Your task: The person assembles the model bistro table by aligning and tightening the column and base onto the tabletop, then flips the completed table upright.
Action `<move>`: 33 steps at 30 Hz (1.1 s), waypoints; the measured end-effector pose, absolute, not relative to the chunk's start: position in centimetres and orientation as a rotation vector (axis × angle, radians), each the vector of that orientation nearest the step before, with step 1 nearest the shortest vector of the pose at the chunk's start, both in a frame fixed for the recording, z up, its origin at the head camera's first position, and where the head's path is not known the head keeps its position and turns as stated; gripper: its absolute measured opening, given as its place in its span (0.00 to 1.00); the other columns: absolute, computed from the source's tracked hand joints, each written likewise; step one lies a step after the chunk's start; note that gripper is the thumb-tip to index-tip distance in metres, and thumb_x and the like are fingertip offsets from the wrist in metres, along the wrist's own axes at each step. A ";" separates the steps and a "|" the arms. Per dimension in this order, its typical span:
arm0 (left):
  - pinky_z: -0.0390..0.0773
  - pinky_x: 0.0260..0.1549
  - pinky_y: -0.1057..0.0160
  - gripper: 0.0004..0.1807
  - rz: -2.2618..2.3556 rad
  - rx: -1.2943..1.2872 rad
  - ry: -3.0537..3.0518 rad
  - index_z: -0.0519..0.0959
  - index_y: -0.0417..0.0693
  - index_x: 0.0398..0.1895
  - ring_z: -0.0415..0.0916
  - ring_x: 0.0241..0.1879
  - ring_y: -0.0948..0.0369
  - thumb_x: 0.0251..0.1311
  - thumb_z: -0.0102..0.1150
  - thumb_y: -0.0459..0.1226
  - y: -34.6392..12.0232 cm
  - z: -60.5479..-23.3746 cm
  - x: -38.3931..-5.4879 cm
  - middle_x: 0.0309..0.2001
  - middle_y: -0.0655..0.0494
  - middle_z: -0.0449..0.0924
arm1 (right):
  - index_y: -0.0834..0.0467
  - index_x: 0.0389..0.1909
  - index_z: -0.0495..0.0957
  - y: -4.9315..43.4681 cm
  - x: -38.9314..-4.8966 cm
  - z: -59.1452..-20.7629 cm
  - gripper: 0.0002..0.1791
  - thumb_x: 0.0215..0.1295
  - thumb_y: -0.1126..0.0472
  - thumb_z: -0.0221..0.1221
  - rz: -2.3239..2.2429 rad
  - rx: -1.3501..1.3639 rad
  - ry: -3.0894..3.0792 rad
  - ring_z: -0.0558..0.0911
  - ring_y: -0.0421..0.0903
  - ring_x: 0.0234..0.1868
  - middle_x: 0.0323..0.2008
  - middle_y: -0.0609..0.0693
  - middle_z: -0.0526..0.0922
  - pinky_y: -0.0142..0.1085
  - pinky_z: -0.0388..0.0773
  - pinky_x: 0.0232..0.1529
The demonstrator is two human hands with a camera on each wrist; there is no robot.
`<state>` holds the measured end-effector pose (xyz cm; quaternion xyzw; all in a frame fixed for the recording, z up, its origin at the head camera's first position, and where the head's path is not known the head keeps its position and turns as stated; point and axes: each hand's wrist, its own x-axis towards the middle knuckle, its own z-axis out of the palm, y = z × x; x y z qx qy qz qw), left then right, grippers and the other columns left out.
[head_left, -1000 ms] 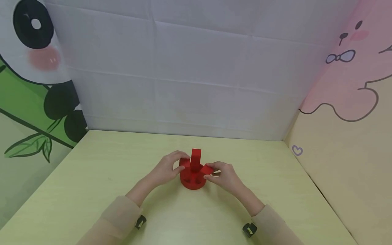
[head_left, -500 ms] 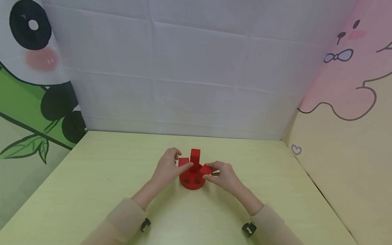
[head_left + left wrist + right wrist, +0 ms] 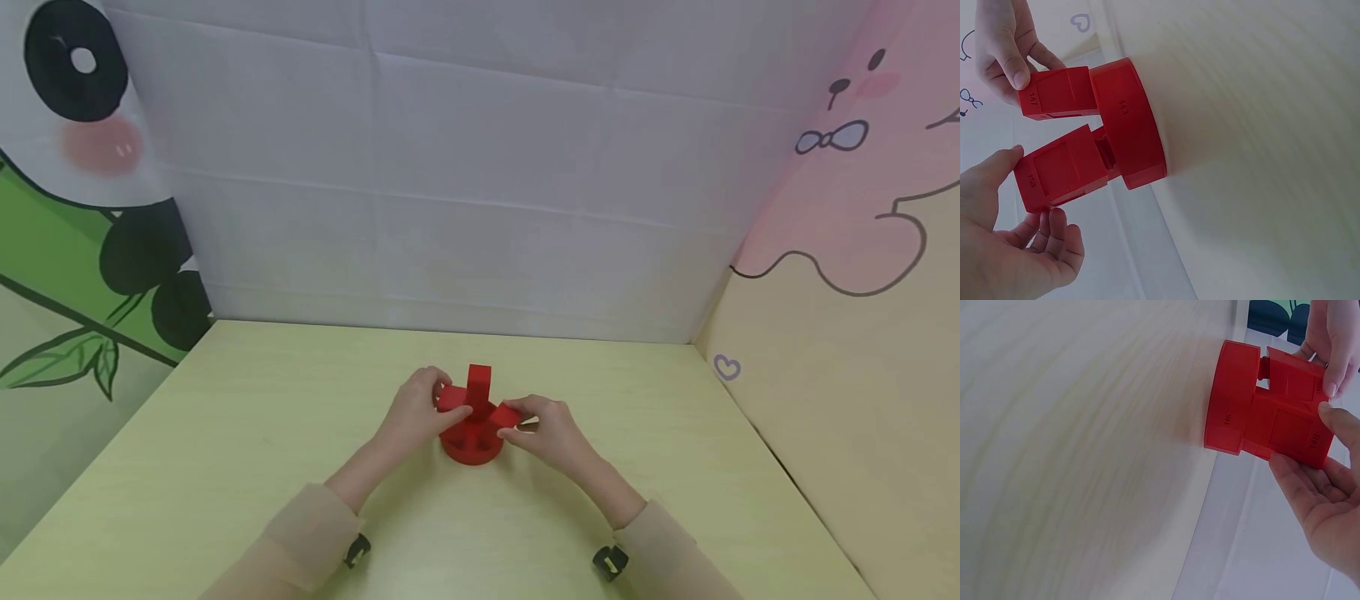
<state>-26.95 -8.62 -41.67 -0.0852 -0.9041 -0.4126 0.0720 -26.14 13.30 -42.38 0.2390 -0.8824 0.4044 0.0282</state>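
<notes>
- Grip of the left hand [image 3: 412,410] is narrow: thumb and fingers pinch the left red block [image 3: 452,397] from opposite sides.
- Right hand [image 3: 553,429] likewise has a narrow grip, its thumb and fingers pinching the right red block [image 3: 506,415].
- Both blocks are at the round red base [image 3: 471,455], one on its left side, one on its right; a short narrow neck shows between the left one and the base, while the right one's lower end meets the rim. How deep either sits, I cannot tell.
- Between them, towards the far side, a tall red block [image 3: 479,385] stands upright on the base.
- Dark openings show in the base's near part.
- Everything red is gathered mid-desk [image 3: 637,400], well apart from its left and right edges.
- At the desk's far edge rises a creased pale sheet [image 3: 480,183].
- Each beige sleeve has a small black device [image 3: 611,563] beside its cuff.
</notes>
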 end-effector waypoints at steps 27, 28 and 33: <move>0.76 0.41 0.59 0.31 -1.164 -0.592 -2.716 0.70 0.50 0.55 0.69 0.50 0.57 0.46 0.63 0.51 -9.8 -41.2 -26.2 0.52 0.58 0.69 | 0.59 0.47 0.76 13.0 -25.7 -41.9 0.22 0.49 0.58 0.65 1.238 0.706 -2.746 0.80 0.44 0.38 0.39 0.47 0.80 0.27 0.78 0.34; 0.76 0.38 0.61 0.32 -1.182 -0.547 -2.705 0.71 0.49 0.53 0.70 0.47 0.57 0.45 0.63 0.53 -9.5 -41.2 -26.1 0.50 0.57 0.70 | 0.59 0.48 0.76 13.0 -25.6 -41.9 0.22 0.49 0.58 0.65 1.233 0.708 -2.746 0.80 0.44 0.38 0.39 0.47 0.80 0.27 0.78 0.34; 0.74 0.29 0.66 0.31 -1.172 -0.417 -2.717 0.72 0.47 0.47 0.71 0.40 0.54 0.41 0.66 0.53 -8.4 -41.1 -26.0 0.44 0.52 0.71 | 0.59 0.47 0.76 12.9 -25.6 -41.9 0.22 0.49 0.58 0.65 1.223 0.714 -2.742 0.80 0.41 0.37 0.39 0.47 0.80 0.27 0.78 0.34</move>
